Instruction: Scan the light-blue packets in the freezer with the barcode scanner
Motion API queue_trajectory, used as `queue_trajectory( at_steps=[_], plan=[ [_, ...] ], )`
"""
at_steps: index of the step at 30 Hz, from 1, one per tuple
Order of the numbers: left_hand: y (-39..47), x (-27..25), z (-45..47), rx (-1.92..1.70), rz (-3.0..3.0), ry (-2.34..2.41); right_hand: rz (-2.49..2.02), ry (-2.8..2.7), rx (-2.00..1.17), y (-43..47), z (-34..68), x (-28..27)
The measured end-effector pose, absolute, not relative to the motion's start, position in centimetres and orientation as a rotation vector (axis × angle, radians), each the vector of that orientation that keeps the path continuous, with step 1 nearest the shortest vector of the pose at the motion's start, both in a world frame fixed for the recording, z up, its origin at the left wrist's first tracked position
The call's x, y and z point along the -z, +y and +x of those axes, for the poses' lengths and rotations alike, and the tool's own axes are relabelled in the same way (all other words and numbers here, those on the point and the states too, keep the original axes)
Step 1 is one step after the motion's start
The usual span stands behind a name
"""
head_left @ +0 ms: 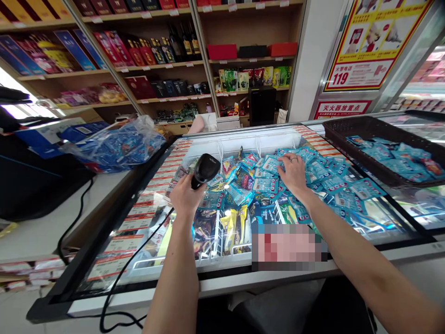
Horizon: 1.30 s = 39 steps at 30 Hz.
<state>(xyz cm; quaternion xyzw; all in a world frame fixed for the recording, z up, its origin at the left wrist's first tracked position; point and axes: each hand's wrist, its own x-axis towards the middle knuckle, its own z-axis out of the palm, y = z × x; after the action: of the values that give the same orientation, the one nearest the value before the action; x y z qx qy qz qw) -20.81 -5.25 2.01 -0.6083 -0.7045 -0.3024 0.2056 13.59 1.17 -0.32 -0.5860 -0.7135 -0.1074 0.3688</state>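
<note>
A black handheld barcode scanner (206,170) is gripped in my left hand (186,197), its head tilted up to the right above the glass-topped freezer (146,232). Its black cable runs down past my left forearm. Over the right part of the glass, my right hand (294,172), with a ring on one finger, has its bent fingers and thumb at the edge of a small blue packet (272,164). More blue packets (339,184) lie spread and overlapping around that hand. What is under its palm is hidden.
At right, a dark brown basket (373,123) holds more blue packets. A clear plastic bag (121,141) full of blue packets sits on the left counter. Yellow wrapped ice creams (236,227) show through the glass. Stocked shelves (163,65) stand behind. A blurred-out patch covers the freezer's front edge.
</note>
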Motion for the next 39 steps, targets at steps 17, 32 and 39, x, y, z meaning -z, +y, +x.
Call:
queue_trajectory(
  at_steps=[17,32,39],
  plan=[
    [-7.5,-0.5,-25.8,0.752,-1.6,-2.036,-0.9,-2.561,-0.101,-0.9,1.7,0.1],
    [-7.6,-0.1,-25.7,0.72,-1.734,-1.983,-1.118,-2.32,-0.538,-1.1,1.0,-0.2],
    [-7.3,0.3,-23.9,0.75,-1.898,-1.847,-1.272,-1.849,-0.595,0.2,8.5,-1.2]
  ],
)
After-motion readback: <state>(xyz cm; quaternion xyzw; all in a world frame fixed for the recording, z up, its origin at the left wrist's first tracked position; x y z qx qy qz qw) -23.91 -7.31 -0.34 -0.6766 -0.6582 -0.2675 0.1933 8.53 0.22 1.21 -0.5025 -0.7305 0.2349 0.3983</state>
